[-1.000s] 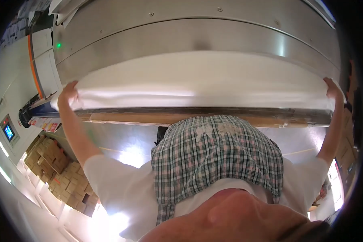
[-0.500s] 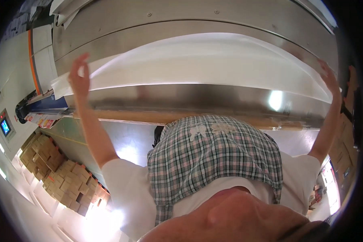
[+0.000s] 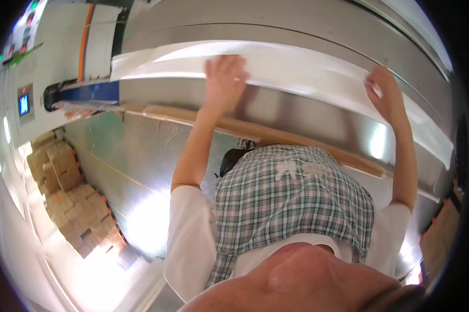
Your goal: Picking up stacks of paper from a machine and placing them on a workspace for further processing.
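The white sheet (image 3: 302,74) lies across the steel panel (image 3: 219,32); we seem to be smoothing it, and the next move calls for even strokes. Our left hand (image 3: 225,80) is spread; our right hand (image 3: 388,93) curls, its grip we cannot tell.

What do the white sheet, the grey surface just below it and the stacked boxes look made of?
White sheet: thin fabric, film or paper, I can't tell which; satiny, by its soft sheen.
Grey surface: probably metal, semi-polished, given the bright glare and blurred reflections.
Stacked boxes: likely cardboard, matte, judging by plain brown faces.
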Demonstrator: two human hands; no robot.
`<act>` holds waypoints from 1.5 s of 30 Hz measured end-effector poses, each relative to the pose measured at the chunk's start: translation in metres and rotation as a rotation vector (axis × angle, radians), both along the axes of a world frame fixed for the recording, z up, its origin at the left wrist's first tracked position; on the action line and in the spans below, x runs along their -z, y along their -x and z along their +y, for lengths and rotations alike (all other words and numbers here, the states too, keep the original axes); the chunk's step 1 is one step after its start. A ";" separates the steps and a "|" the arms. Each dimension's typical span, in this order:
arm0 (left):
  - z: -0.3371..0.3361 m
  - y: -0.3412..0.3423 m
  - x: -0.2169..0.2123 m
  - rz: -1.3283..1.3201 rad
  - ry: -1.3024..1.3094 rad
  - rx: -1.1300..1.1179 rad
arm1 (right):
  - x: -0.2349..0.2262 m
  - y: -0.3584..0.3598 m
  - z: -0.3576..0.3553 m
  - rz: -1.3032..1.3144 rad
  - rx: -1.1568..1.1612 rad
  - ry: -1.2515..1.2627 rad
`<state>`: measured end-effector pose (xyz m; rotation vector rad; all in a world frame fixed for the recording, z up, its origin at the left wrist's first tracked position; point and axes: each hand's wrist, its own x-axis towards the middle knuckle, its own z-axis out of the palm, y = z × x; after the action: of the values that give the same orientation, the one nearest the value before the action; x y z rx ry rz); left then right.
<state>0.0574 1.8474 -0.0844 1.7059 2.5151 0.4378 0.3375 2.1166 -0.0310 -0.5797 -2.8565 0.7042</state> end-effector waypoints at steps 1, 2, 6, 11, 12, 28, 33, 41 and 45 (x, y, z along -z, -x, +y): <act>-0.021 0.028 0.005 0.081 0.028 -0.105 | -0.001 -0.006 -0.012 0.046 -0.006 -0.010; -0.041 0.056 0.011 0.155 0.052 -0.202 | -0.001 -0.010 -0.023 0.086 -0.005 -0.022; -0.098 0.149 0.021 0.398 -0.015 -0.373 | 0.009 -0.011 -0.045 0.138 0.001 -0.078; -0.149 0.250 0.036 0.493 0.001 -0.403 | 0.010 0.000 -0.071 0.095 0.148 -0.063; -0.179 0.288 0.043 0.562 -0.059 -0.400 | 0.007 0.013 -0.077 0.104 0.139 -0.067; -0.053 0.276 -0.060 -0.075 -0.320 0.109 | 0.011 0.091 -0.123 0.086 0.258 -0.187; -0.038 0.256 0.010 -0.075 0.074 -0.136 | 0.021 0.098 -0.107 0.045 0.296 -0.281; -0.176 0.311 0.038 -0.023 -0.014 -0.166 | 0.033 0.004 -0.076 -0.087 0.630 -0.351; -0.208 0.355 0.006 0.405 0.222 -0.365 | 0.030 -0.042 -0.018 -0.121 0.675 -0.442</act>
<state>-0.2977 1.6398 -0.0908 1.3666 3.0310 -0.1919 0.3799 2.0982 -0.0608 -1.4173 -2.5124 -0.0701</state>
